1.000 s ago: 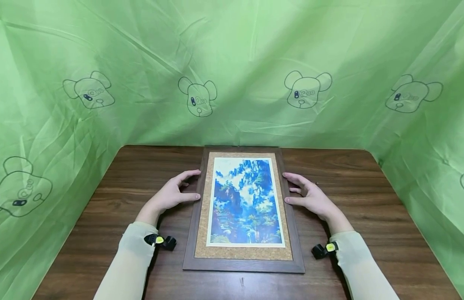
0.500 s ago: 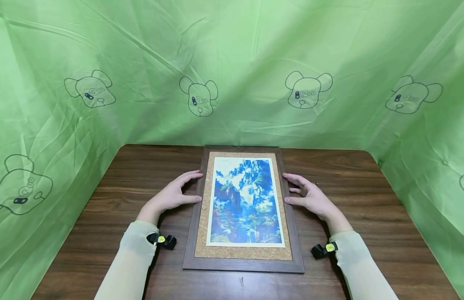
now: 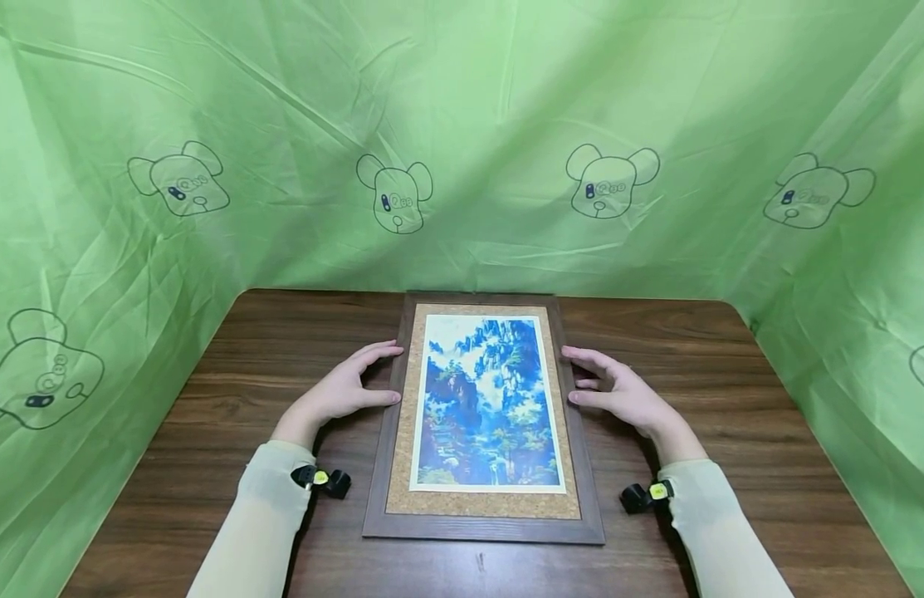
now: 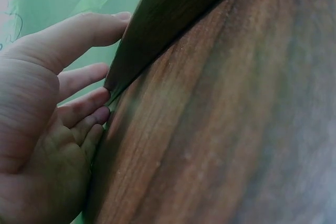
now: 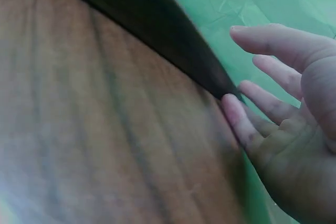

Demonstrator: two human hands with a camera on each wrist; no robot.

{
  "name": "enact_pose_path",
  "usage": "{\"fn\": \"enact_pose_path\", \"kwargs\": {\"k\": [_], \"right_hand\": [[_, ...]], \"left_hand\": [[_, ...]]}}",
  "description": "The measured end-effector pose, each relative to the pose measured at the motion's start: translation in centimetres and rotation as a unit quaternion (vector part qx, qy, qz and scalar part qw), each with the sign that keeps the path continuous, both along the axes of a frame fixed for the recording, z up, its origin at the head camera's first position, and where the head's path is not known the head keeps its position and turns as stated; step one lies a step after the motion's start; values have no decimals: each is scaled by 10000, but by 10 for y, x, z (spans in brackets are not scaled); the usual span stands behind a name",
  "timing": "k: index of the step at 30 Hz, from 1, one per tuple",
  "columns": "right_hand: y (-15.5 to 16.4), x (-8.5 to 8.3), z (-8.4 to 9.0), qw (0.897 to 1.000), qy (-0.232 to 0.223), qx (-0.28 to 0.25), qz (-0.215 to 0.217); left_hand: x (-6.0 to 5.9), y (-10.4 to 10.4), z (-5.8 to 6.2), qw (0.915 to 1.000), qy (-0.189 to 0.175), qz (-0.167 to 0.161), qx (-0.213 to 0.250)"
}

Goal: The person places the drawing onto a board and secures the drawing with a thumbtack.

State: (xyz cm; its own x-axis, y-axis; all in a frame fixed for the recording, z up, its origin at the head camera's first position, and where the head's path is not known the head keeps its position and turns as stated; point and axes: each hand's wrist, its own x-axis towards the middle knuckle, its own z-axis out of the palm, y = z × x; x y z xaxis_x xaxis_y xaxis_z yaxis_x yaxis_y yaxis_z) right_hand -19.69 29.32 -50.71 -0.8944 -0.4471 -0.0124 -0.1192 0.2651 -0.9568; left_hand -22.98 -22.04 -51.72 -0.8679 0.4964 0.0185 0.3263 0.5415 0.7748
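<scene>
A green sheet [image 3: 462, 124] printed with bear heads hangs behind and to both sides of a dark wooden table [image 3: 730, 399]. The left hand [image 3: 342, 389] rests on the table with its fingers nearly straight, thumb and fingertips touching the left edge of the picture frame [image 3: 482, 530]. The frame lies flat in the middle of the table, reaching its far edge. The right hand [image 3: 618, 392] touches the right edge likewise; the blurred wrist views suggest fingertips against the rim, gripping nothing.
</scene>
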Motion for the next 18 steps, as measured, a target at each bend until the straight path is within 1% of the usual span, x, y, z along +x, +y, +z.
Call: {"fn": "enact_pose_path", "kwargs": {"k": [2,4,7,9,12,15,18], "right_hand": [[3,1,3,9999,-83,-61,-52],[8,1,6,9998,-63,-173,-69],[19,2,10,9994,128,-324,-44],[28,2,13,9990,307,-304,-86],[44,3,16,9982,478,-115,-351],[60,5,18,9957,524,94,-752],[74,8,18,9919,561,108,-1138]], "left_hand": [[0,1,0,10000,-22,2,37],[0,1,1,10000,-28,2,70],[0,2,1,9999,-22,-2,98],[0,3,0,9999,-18,0,105],[0,3,-1,9999,-24,7,104],[0,3,-2,10000,-22,8,84],[0,3,-3,10000,-13,2,64]]}}
